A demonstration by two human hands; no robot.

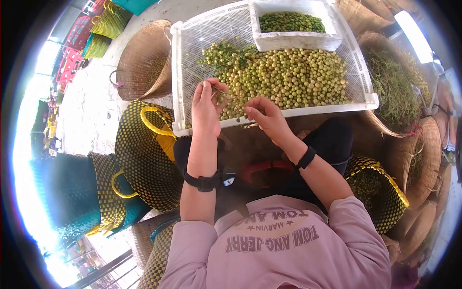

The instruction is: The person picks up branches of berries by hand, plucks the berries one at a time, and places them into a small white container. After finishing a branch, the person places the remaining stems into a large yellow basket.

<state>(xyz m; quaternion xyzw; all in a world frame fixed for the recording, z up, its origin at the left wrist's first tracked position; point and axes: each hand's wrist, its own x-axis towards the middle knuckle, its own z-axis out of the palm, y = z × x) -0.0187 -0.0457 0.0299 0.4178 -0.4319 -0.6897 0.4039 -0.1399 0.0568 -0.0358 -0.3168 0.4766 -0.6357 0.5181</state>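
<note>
My left hand (206, 108) is raised over the near left part of a white mesh tray (180, 91). Its thumb and fingers are closed on a thin fruit sprig (220, 95), mostly hidden by the fingers. To the right, my right hand (270, 119) is at the tray's near rim, thumb and fingers pinched together. Something small and dark shows at those fingertips, too small to name. Beyond both hands lies a wide heap of round yellow-green fruits (293, 79). A bunch of fruits still on green stems (226, 55) rests at the heap's left.
A white foam box (298, 41) of smaller, greener fruits stands at the tray's back. Wicker baskets (142, 62) and a black-and-yellow woven basket (144, 159) are on the left. Another woven basket (378, 192) and a pile of green stems (397, 91) are on the right.
</note>
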